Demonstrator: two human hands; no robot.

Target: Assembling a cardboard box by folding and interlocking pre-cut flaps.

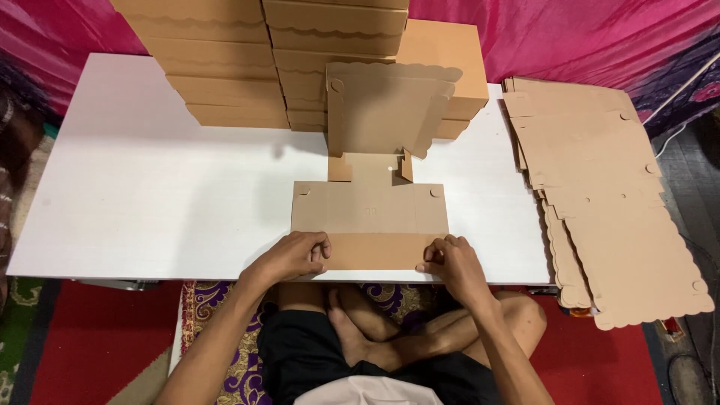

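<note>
Presently both hands, left [294,255] and right [452,259], pinch closed on the near flap [373,250] of the flat box blank [367,206] at the tabletop [150,195] edge, six o'clock. Even pressure along the crease should fold it square; folded boxes [300,60] stand at twelve o'clock, spare blanks [607,195] at three.

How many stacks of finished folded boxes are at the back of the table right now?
3. A left stack of brown cardboard boxes, a middle stack beside it, and a shorter right stack partly behind the raised flap of the half-folded box. More may be hidden behind them or above the frame.
</note>
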